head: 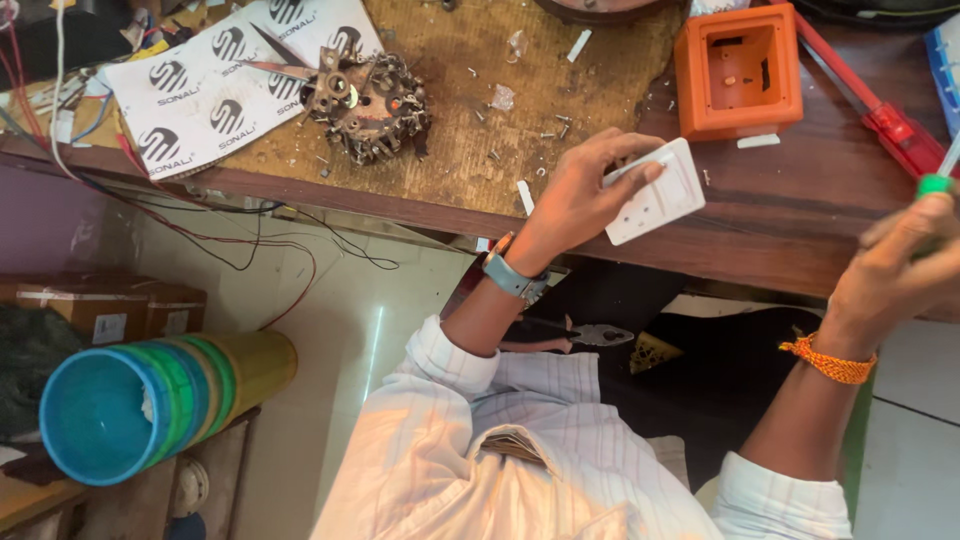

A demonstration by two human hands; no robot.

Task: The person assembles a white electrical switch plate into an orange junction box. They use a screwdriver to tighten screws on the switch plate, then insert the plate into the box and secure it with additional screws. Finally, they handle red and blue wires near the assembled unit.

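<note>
My left hand (578, 198), with a watch on its wrist, grips a white rectangular switch-and-socket plate (662, 196) over the edge of the brown wooden table (800, 215). Off to the right, my right hand (895, 272), with an orange thread at the wrist, is closed around a green-handled screwdriver (936, 184). The tool's tip runs out of view. An open orange plastic box (738, 70) stands on the table just beyond the plate.
A rusty metal part (368, 100) and scissors (285, 62) lie on printed white paper (210, 95), with small screws scattered nearby. A red tool (890, 125) lies at the right, and pliers (590, 335) rest on my lap. Stacked coloured plastic tubs (150, 400), a cardboard box (110, 305) and loose wires (250, 235) are at the left.
</note>
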